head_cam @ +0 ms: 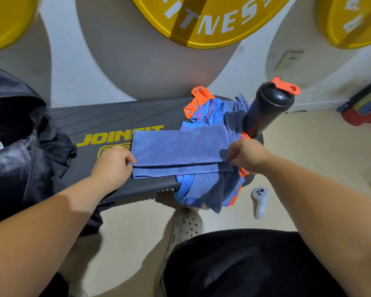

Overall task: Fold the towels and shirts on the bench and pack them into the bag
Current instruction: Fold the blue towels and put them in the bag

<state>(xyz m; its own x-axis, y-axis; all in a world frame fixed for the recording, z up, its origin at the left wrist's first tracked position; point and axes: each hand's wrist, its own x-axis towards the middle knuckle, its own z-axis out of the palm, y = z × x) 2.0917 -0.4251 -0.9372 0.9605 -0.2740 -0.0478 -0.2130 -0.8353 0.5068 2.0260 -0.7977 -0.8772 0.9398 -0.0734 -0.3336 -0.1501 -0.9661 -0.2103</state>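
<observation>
Folding blue-grey microfibre towel (178, 146) at centre of black padded bench (116, 116): L hand (111, 166) pinches its 9 o'clock corner, R hand (247, 156) the 3 o'clock one. Risk: layers offset, so fold skews; crumpled blue-orange shirt (208, 112) beneath could drag off.

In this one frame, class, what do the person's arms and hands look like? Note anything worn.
Both arms are bare to the picture's edge; no sleeves show. The left hand and right hand wear no gloves, and no watch, band or ring is visible from this view.
</observation>
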